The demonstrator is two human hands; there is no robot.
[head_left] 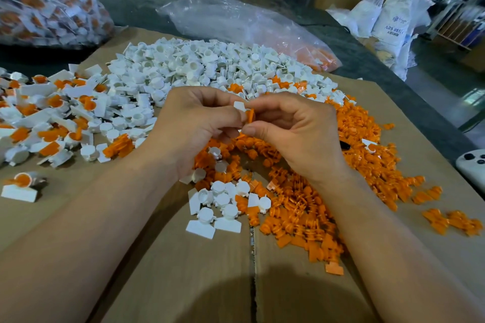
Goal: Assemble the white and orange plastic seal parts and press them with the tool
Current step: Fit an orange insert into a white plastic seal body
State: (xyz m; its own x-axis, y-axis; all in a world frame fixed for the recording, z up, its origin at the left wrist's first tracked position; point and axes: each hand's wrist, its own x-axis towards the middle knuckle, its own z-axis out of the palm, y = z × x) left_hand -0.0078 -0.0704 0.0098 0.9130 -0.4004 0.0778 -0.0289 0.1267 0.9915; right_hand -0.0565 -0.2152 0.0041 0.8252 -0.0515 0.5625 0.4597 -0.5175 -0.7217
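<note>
— Pinching is what both hands are doing: the left hand (199, 123) is holding a white seal part (239, 106) between thumb and fingertips, and the right hand (294, 134) is nipping an orange insert (250, 116) between thumb and curled forefinger. The two pieces are touching, raised above the cardboard sheet (183, 270).

— Where is the pair sitting against the stock?

— It is hovering over the near edge of the orange pile (341, 165), with the white pile (204, 63) lying just behind. By my judgement, loose stock is lying within short reach of each hand so that neither arm is needing to travel.

— Why is the work being held up rather than resting on the board?

— My reading: the person is lining the orange piece up with the white cup and is wanting a clear sight of the fit. Seating appears under way, not finished, since the orange is showing edge-on outside the white.

— Hand pose?

— Both forearms are coming in from the near corners and converging at centre. Knuckles are facing up, and the spare fingers are curling loosely under the palms.

— Joined pieces?

— A heap of joined units (52, 113) is lying to the left, with one stray unit (21, 186) nearer the edge.

— The pressing tool?

— I am not identifying one. A small dark object (343, 145) is lying among the orange stock on the right; it is too small to tell.
</note>
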